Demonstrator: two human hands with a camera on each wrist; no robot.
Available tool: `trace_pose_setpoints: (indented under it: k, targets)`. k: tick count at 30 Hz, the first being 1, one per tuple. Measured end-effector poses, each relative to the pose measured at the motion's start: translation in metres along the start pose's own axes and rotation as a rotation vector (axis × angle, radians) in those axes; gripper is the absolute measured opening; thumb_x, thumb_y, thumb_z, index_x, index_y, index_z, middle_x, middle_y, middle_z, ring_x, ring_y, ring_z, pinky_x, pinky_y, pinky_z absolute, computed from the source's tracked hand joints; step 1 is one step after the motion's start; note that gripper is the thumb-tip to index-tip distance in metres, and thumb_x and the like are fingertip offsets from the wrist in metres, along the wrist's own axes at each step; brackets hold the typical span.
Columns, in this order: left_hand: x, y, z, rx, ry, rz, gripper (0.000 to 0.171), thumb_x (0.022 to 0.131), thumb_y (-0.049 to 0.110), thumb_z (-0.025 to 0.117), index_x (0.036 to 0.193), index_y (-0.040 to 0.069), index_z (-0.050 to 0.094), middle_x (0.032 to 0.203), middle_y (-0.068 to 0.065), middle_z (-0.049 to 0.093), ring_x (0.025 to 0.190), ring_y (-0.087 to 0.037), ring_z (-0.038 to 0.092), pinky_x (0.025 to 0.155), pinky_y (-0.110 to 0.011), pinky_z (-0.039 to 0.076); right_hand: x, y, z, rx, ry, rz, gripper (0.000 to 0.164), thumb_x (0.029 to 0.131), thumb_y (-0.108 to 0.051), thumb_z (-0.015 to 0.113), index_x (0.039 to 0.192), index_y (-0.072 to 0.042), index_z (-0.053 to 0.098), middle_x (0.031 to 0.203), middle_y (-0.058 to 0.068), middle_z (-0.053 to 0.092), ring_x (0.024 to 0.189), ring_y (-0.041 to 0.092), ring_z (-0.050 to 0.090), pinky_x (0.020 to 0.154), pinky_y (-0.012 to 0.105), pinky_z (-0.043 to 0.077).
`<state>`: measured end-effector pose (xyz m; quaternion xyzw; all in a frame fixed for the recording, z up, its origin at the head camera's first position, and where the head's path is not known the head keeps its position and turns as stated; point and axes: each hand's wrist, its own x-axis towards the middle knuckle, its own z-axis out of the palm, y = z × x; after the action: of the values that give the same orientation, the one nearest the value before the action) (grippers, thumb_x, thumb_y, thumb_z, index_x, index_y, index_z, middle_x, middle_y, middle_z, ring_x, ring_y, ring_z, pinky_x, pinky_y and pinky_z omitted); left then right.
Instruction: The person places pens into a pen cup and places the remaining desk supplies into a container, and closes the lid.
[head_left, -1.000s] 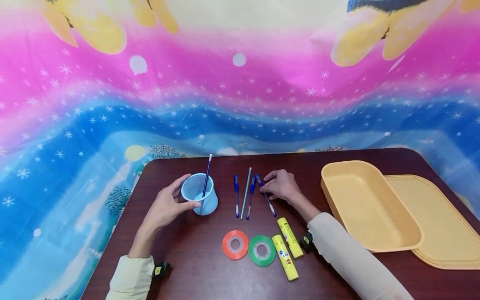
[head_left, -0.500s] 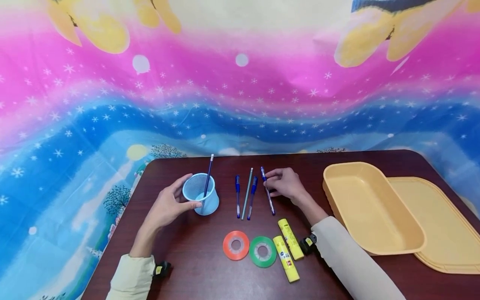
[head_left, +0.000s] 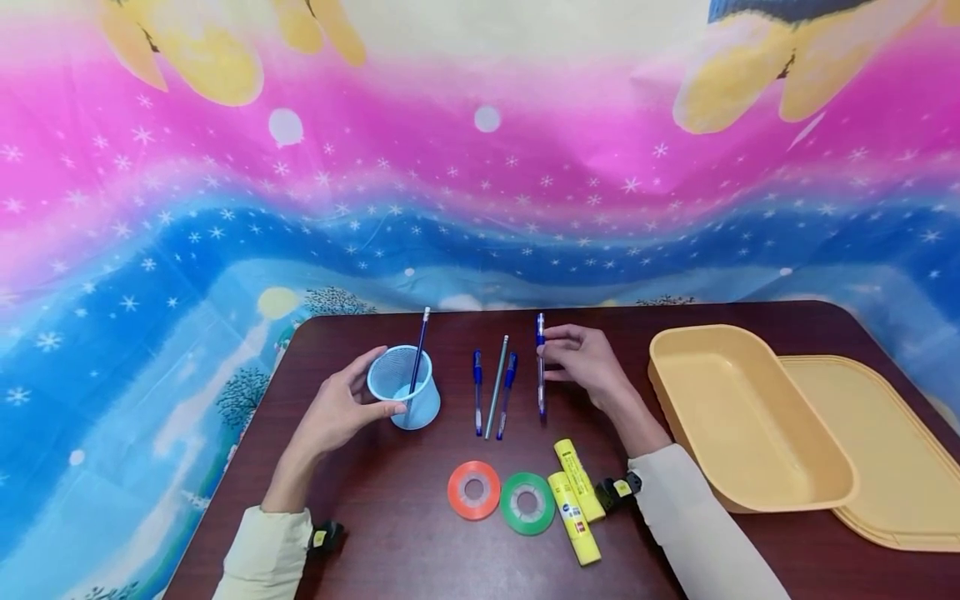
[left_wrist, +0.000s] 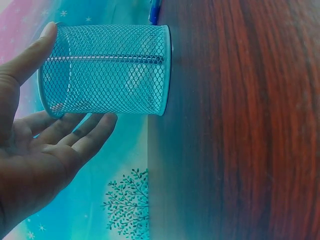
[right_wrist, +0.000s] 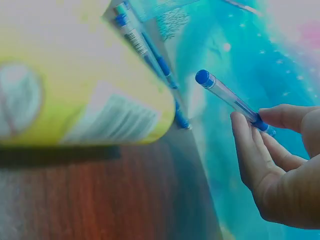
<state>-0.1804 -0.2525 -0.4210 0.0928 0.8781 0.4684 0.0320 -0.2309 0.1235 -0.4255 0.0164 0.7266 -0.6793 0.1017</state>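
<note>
My left hand [head_left: 335, 414] holds a light blue mesh pen cup [head_left: 426, 410] near its rim, thumb on one side and fingers on the other. The cup stands upright on the table; a dark blue pencil [head_left: 418, 354] leans inside it. Between thumb and fingertips, my right hand [head_left: 592, 364] pinches a clear-barrelled blue pen [right_wrist: 225, 93] above the table. Left of that pen, two more blue pens, a left pen [head_left: 477, 396] and a right pen [head_left: 507, 396], lie on either side of a grey-green pencil [head_left: 495, 392].
Nearer me lie an orange tape roll [head_left: 473, 514], a green tape roll [head_left: 528, 527] and two yellow glue sticks [head_left: 574, 518]. A yellow-orange tray [head_left: 660, 392] stands at the right, partly over its lid [head_left: 900, 467]. A printed cloth [head_left: 480, 200] hangs behind the dark table [head_left: 390, 517].
My right hand has raised the pen off the table, turning it from slanted to nearly straight in the head view. The left hand and cup have stayed put.
</note>
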Motion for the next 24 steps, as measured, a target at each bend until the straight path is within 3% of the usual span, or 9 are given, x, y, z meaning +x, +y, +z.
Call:
trace_pose_setpoints:
  k: [8,17,24]
  targets:
    - [0.000,0.001,0.000,-0.014,-0.007,-0.013,0.095,0.076,0.032,0.087,0.155,0.025,0.034,0.146,-0.015,0.051,0.125,-0.035,0.060,0.092,-0.046,0.056,-0.005,-0.011,0.005,0.039,0.007,-0.070,0.039,0.095,-0.007,0.064,0.132,-0.001,0.054,0.115,0.020,0.063,0.100,0.026,0.070,0.077,0.041,0.061]
    - [-0.001,0.004,0.000,-0.002,-0.007,-0.018,0.093,0.079,0.023,0.086,0.156,0.017,0.033,0.146,-0.018,0.050,0.126,-0.038,0.058,0.093,-0.046,0.056,-0.008,-0.027,0.020,0.086,-0.010,-0.118,0.043,0.094,-0.005,0.065,0.135,-0.004,0.050,0.112,0.017,0.060,0.098,0.027,0.070,0.081,0.047,0.060]
    - [-0.008,0.027,-0.001,-0.029,-0.010,-0.021,0.092,0.079,0.021,0.086,0.155,0.014,0.035,0.145,-0.020,0.050,0.128,-0.040,0.056,0.095,-0.050,0.054,-0.012,-0.043,0.037,0.124,-0.033,-0.186,0.040,0.093,-0.003,0.067,0.131,-0.004,0.052,0.110,0.017,0.060,0.096,0.028,0.071,0.081,0.046,0.060]
